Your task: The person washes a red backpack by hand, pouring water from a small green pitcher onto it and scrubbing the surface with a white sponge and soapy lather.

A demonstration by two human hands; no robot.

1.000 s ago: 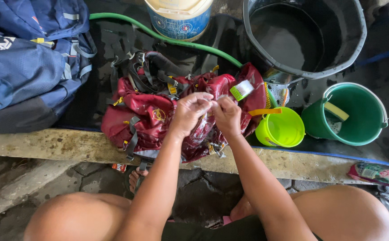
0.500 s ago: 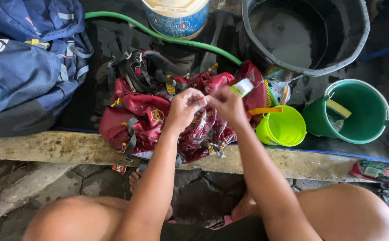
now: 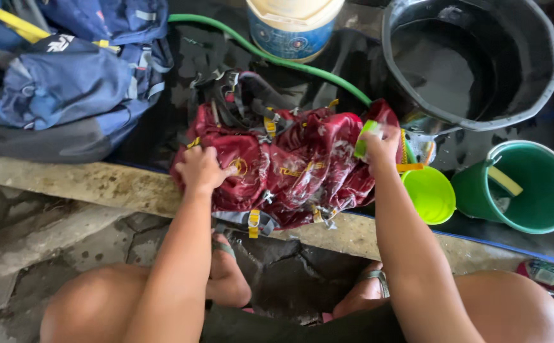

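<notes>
A wet, soapy dark red backpack [image 3: 289,165] with yellow buckles lies over a concrete ledge in front of me. My left hand [image 3: 199,169] is closed on the backpack's left side, pressing the fabric down. My right hand [image 3: 382,141] is at the backpack's right end, fingers curled round a small light green brush [image 3: 364,138] that touches the fabric. Both forearms reach out from my bare knees at the bottom of the view.
A blue backpack [image 3: 61,76] lies at the left. A green hose [image 3: 270,57] runs behind the red bag. A black tub of water [image 3: 467,63], a lime scoop [image 3: 429,194], a green bucket [image 3: 531,187] and a white-lidded pail [image 3: 293,25] stand around. Concrete ledge [image 3: 99,184].
My hands, together on the middle of the red backpack before, have moved apart: the left to its left side, the right to its right end with the brush.
</notes>
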